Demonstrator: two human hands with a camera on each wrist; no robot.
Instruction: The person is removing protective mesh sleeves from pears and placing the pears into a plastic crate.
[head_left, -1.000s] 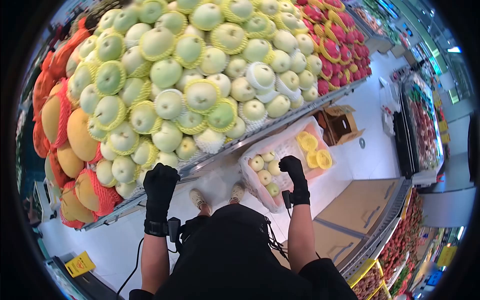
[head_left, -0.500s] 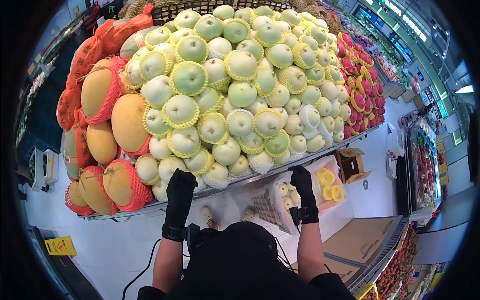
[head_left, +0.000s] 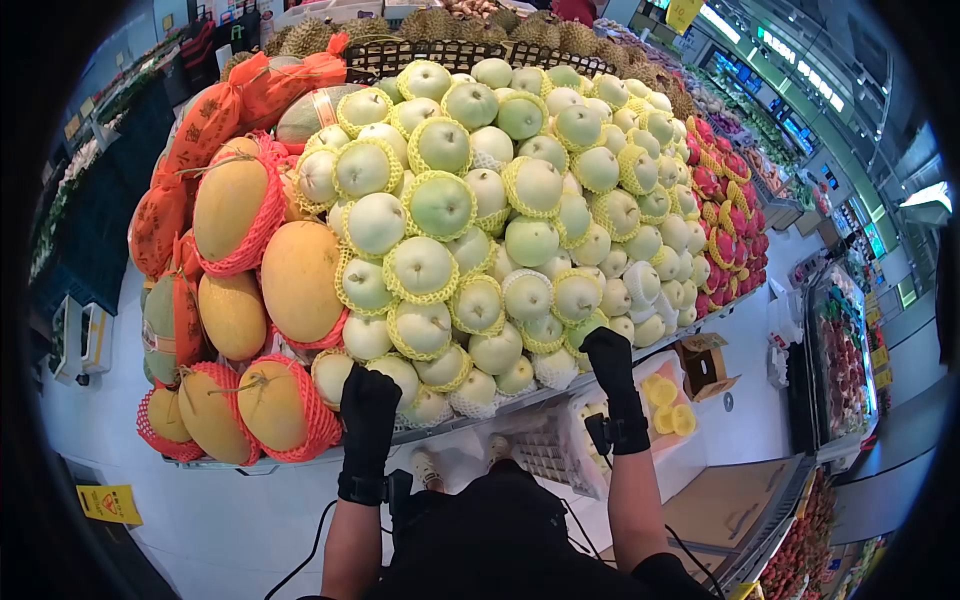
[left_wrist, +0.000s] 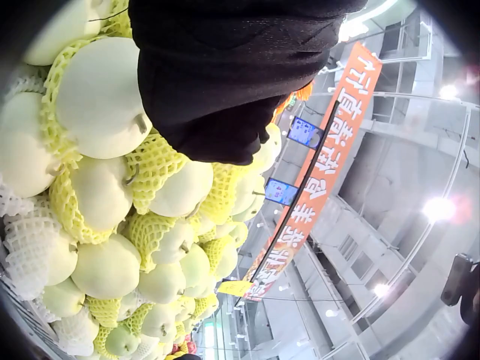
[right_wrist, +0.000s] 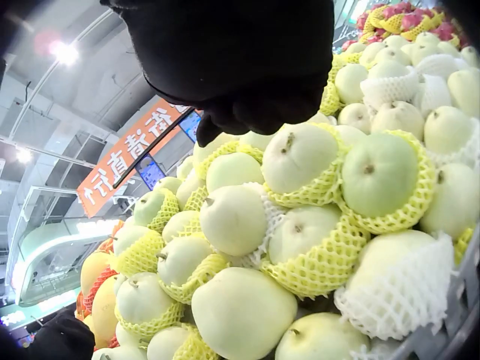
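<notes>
My left hand (head_left: 369, 408), in a black glove, is held at the front edge of a fruit display with its fingers curled in and nothing in its grasp. Just beyond it lie pale green round melons (head_left: 495, 352), many in yellow or white foam nets. The gloved right hand (head_left: 610, 362) is also curled and empty, overlapping the front right of the pile in the head view. In the left wrist view, the left hand (left_wrist: 232, 82) covers the top, with melons below. Curled fingers (right_wrist: 262, 112) show in the right wrist view above netted melons.
Large yellow melons (head_left: 303, 283) in red nets fill the left end; red dragon fruit (head_left: 722, 220) lie at the right. A crate (head_left: 600, 465) with yellow foam nets (head_left: 668, 402) and a cardboard box (head_left: 706, 368) stand on the floor at right. Durians (head_left: 430, 27) line the back.
The head view has tilted up and shows more of the pile and its far side. Both hands now overlap the display's front edge; both stay curled and empty.
</notes>
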